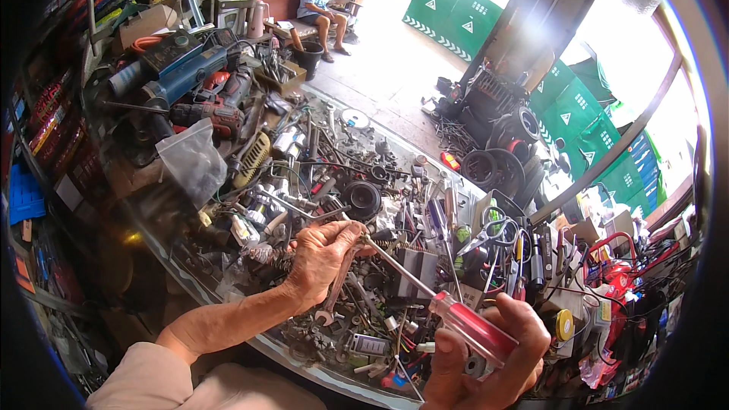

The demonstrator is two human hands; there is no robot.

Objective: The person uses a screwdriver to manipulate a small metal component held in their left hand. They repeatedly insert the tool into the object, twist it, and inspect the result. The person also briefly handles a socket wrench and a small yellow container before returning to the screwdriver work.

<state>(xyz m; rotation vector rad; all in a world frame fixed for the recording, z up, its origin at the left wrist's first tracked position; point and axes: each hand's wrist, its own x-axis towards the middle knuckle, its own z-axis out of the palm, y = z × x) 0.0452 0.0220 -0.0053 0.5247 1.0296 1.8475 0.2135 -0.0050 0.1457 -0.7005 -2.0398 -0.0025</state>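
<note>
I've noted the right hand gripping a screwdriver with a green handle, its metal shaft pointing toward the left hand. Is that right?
Not quite: the handle is red and clear, not green, as the head view shows. The right hand does grip the screwdriver, its metal shaft pointing toward the left hand.

And there's your L sleeve (140, 380): pale beige, plain fabric, short cut, hem approx. at the elbow. Your L forearm (239, 324) runs bare from there to your L hand (323, 254), bare too. Your R hand (490, 357), ditto. More lt. beige cloth (239, 393) beside the sleeve, shirt or trousers unclear.
</note>
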